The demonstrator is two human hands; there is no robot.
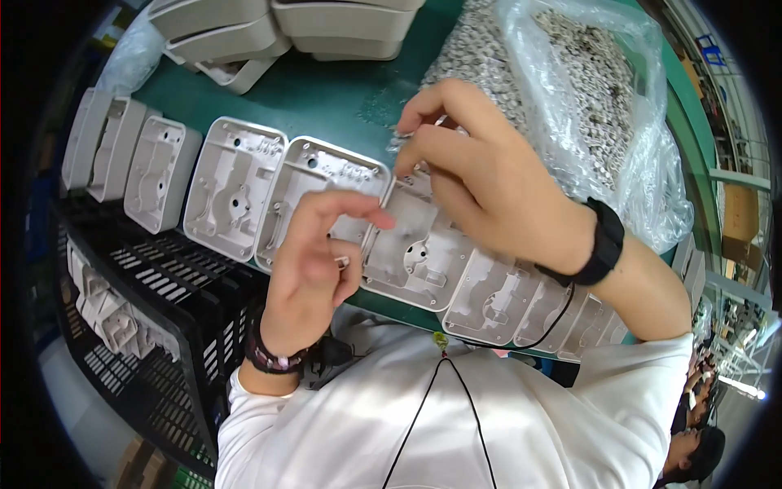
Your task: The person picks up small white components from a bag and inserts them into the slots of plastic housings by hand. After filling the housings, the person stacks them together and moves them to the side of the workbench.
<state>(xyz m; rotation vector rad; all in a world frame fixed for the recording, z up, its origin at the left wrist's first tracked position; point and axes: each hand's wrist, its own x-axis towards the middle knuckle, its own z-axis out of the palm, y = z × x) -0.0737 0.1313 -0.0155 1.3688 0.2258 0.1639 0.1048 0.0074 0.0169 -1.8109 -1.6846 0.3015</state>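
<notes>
**Grey plastic shells lined up on a green bench**

The grey plastic shell [415, 244] under both hands lies open side up at the near edge of the green table [326, 98], the fourth in a row of like shells overlapping from left to right. The right hand [481, 171] hovers over its upper edge with thumb and forefinger pinched together; something very small may be between them, but it is too small to tell. The left hand [314, 261] is half curled above the shell's left side, forefinger stretched out toward the right, its tip just over the shell; whether it has hold of anything cannot be told.

To the left, another shell [235, 186] of the row lies flat, with more leaning beyond it. Behind the right hand a clear plastic bag [603, 106] full of small pale parts sits on the table. A stack of grey housings [326, 24] stands at the far edge. A black crate [155, 301] with more grey pieces sits lower left.
</notes>
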